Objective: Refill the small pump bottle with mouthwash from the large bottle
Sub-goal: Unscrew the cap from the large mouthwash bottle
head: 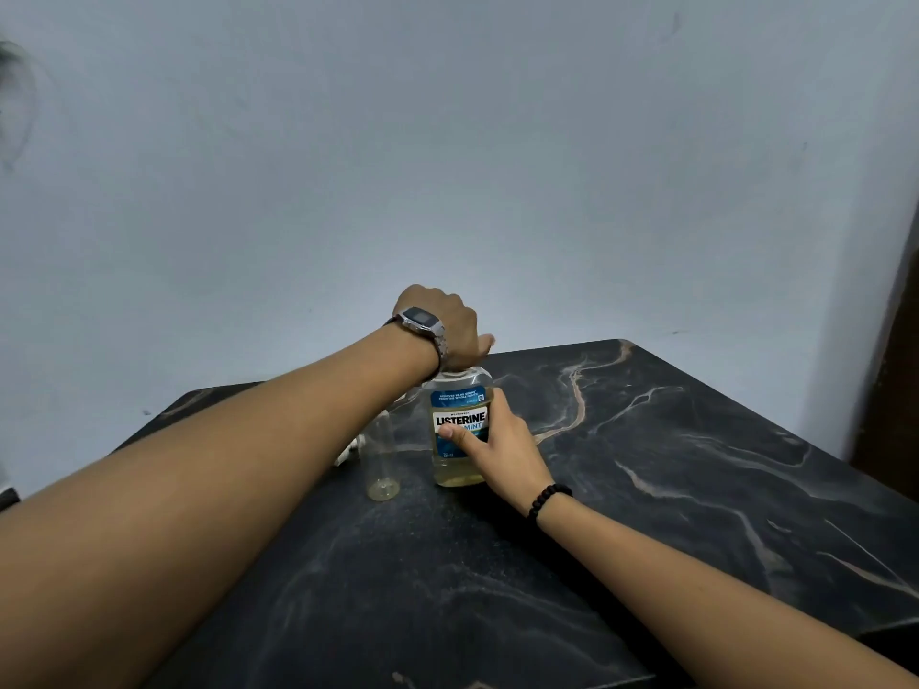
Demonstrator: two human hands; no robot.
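Observation:
The large mouthwash bottle [458,430], clear with yellowish liquid and a blue label, stands upright on the dark marble table [646,489]. My right hand [490,440] wraps around its body from the right. My left hand [442,325] is closed over the bottle's top, hiding the cap. Just left of it stands the small clear bottle [382,464], upright, with a little yellowish liquid at its bottom. Its neck is hidden behind my left forearm. A white piece [348,452], perhaps the pump, lies behind the small bottle, mostly hidden.
The table ends against a pale blue wall [447,166] at the back. A dark wooden edge [895,365] rises at the far right.

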